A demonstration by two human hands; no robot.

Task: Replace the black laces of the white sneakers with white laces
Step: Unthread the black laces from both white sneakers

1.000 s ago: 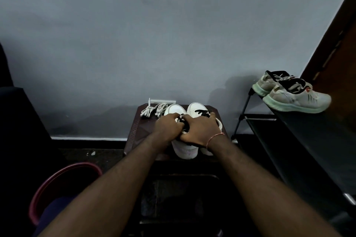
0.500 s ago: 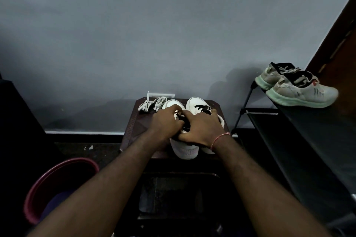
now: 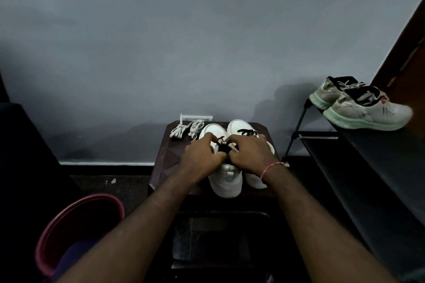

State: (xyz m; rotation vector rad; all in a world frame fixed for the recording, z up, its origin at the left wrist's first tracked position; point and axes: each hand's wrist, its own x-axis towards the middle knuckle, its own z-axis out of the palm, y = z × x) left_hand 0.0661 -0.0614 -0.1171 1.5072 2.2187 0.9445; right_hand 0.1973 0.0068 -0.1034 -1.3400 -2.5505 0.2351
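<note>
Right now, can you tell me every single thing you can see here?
white sneakers: 2, white, side by side on the stool
black laces: black, on both white sneakers
white laces: 1 bundle, white, far left corner of the stool
stool: 1, dark brown, by the wall
other sneakers: 2, off-white with pale green soles, on top of the rack
rack: 1, black, right of the stool
bucket: 1, pink rim, lower left
wall: grey, behind everything
wrist thread: 1, red, right wrist
left hand: pinches the black laces on the left sneaker
right hand: pinches the same laces
</note>
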